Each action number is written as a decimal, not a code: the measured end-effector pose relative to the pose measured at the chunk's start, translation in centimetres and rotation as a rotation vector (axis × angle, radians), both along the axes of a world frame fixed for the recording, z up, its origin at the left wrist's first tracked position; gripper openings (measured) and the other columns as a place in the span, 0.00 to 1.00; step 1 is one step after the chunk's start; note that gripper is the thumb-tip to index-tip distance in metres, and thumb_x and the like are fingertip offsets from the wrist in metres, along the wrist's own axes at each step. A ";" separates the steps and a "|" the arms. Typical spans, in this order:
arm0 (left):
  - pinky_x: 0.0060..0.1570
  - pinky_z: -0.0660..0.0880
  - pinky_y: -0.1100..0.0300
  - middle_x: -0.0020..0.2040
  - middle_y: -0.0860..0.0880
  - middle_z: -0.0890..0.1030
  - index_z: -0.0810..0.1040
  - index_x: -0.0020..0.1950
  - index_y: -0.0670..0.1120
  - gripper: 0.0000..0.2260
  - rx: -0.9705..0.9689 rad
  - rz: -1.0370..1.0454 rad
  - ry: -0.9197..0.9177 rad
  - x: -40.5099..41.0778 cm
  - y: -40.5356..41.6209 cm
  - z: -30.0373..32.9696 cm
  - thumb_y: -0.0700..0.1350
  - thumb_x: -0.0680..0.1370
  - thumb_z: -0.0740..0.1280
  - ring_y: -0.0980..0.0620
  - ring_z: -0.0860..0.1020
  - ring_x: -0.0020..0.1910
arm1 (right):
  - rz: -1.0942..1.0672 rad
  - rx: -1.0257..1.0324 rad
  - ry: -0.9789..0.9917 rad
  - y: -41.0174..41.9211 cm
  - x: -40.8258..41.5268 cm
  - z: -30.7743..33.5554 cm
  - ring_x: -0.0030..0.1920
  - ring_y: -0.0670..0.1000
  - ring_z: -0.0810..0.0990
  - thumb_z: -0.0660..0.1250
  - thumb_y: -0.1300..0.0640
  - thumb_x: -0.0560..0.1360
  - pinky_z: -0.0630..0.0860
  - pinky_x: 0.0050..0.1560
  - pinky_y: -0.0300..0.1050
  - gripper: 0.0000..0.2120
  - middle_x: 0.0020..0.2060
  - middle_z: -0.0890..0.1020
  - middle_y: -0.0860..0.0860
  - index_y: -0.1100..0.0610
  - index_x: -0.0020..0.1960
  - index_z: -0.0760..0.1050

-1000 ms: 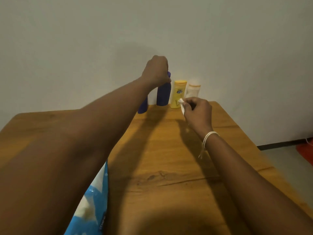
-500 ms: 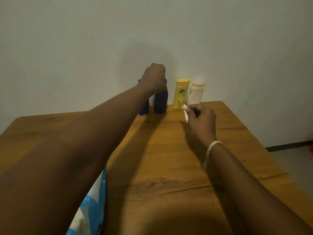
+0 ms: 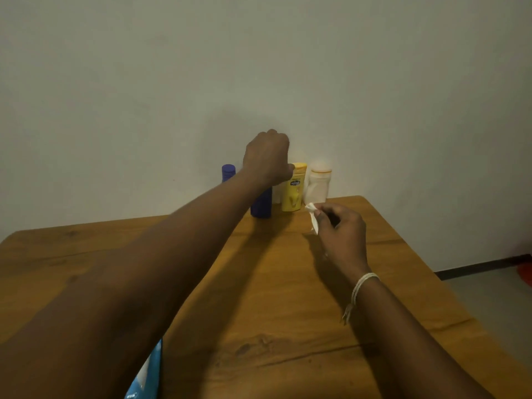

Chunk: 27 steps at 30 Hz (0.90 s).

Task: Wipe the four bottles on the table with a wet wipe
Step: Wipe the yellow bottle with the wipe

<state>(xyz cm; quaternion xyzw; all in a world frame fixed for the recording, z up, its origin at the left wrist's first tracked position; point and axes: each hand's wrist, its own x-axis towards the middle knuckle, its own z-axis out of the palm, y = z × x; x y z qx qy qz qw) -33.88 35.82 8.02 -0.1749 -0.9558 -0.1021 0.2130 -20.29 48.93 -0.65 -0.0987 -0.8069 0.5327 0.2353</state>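
Four bottles stand in a row at the table's far edge by the wall: a small blue bottle, a tall blue bottle, a yellow bottle and a white bottle with an orange cap. My left hand hovers with curled fingers over the tall blue bottle's top, hiding it, and its thumb side reaches the yellow bottle's cap. My right hand pinches a crumpled white wet wipe just in front of the white bottle.
The wooden table ends at the right, with floor and a dark skirting board beyond. A blue and white wipes packet shows at the near edge under my left arm. Something white stands partly hidden between the tall blue and yellow bottles.
The tall blue bottle came down from the air onto the table. My left hand then slid right towards the yellow bottle, uncovering the small blue bottle. My right hand kept the wipe.
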 end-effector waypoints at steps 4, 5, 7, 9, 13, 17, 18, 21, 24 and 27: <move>0.50 0.76 0.55 0.55 0.44 0.79 0.78 0.58 0.40 0.18 0.066 -0.127 -0.173 -0.9 2.9 -1.2 0.44 0.71 0.74 0.47 0.76 0.53 | -0.011 -0.004 0.070 1.3 0.3 -0.2 0.49 0.44 0.81 0.68 0.58 0.79 0.77 0.39 0.27 0.10 0.50 0.84 0.49 0.55 0.59 0.81; 0.44 0.76 0.56 0.51 0.45 0.78 0.78 0.52 0.40 0.12 0.068 -0.096 -0.206 -1.1 3.4 -1.8 0.41 0.71 0.73 0.47 0.76 0.50 | -0.026 -0.010 0.078 1.7 0.4 -0.1 0.48 0.43 0.81 0.68 0.58 0.79 0.77 0.38 0.26 0.10 0.49 0.84 0.48 0.55 0.59 0.81; 0.36 0.70 0.59 0.44 0.45 0.75 0.72 0.42 0.42 0.07 0.099 -0.036 -0.229 -1.6 3.8 -3.0 0.35 0.72 0.70 0.46 0.77 0.45 | -0.054 -0.022 0.103 2.6 0.6 -0.1 0.48 0.42 0.80 0.68 0.58 0.79 0.77 0.38 0.27 0.10 0.49 0.84 0.48 0.54 0.59 0.82; 0.37 0.73 0.58 0.45 0.44 0.78 0.75 0.43 0.42 0.07 0.176 0.009 -0.214 -1.8 3.7 -3.8 0.32 0.73 0.69 0.45 0.80 0.46 | -0.077 -0.047 0.102 3.3 0.8 -0.1 0.51 0.46 0.81 0.68 0.58 0.79 0.76 0.41 0.29 0.11 0.50 0.84 0.49 0.54 0.59 0.82; 0.43 0.82 0.59 0.55 0.47 0.81 0.82 0.59 0.44 0.17 0.441 -0.011 -0.286 -0.2 3.3 -3.7 0.34 0.72 0.75 0.51 0.80 0.45 | -0.109 -0.138 0.084 3.9 1.7 0.4 0.50 0.48 0.82 0.68 0.58 0.78 0.76 0.38 0.29 0.11 0.51 0.84 0.50 0.55 0.60 0.82; 0.36 0.74 0.71 0.53 0.51 0.82 0.83 0.61 0.46 0.18 0.643 -0.133 -0.322 5.5 2.0 -2.4 0.39 0.71 0.76 0.55 0.79 0.45 | -0.102 -0.176 0.098 3.7 3.6 2.5 0.49 0.48 0.82 0.69 0.58 0.78 0.76 0.38 0.30 0.10 0.49 0.84 0.50 0.55 0.58 0.82; 0.37 0.75 0.72 0.53 0.52 0.81 0.83 0.60 0.46 0.18 0.697 -0.168 -0.337 7.4 1.6 -2.1 0.40 0.71 0.77 0.55 0.80 0.48 | -0.092 -0.183 0.106 3.6 4.4 3.3 0.49 0.48 0.82 0.69 0.57 0.78 0.76 0.37 0.29 0.08 0.48 0.84 0.49 0.54 0.57 0.82; 0.39 0.79 0.70 0.51 0.56 0.80 0.83 0.60 0.47 0.19 0.805 -0.220 -0.354 13.4 0.4 -1.3 0.41 0.69 0.78 0.54 0.81 0.49 | -0.025 -0.154 0.133 2.9 7.0 5.5 0.49 0.48 0.83 0.69 0.57 0.78 0.81 0.41 0.34 0.06 0.48 0.85 0.48 0.52 0.54 0.82; 0.40 0.79 0.71 0.53 0.55 0.82 0.82 0.62 0.48 0.23 0.821 -0.233 -0.342 18.9 -0.9 -0.5 0.42 0.68 0.79 0.58 0.81 0.48 | 0.046 -0.075 0.146 1.7 10.2 7.8 0.50 0.49 0.83 0.69 0.56 0.78 0.83 0.48 0.43 0.08 0.49 0.85 0.48 0.53 0.56 0.83; 0.42 0.79 0.71 0.51 0.55 0.85 0.85 0.57 0.47 0.16 0.814 -0.287 -0.306 22.9 -2.5 0.6 0.42 0.69 0.78 0.59 0.82 0.47 | 0.110 0.131 0.190 0.4 13.5 9.6 0.49 0.44 0.81 0.68 0.56 0.78 0.78 0.45 0.34 0.08 0.49 0.84 0.47 0.54 0.55 0.83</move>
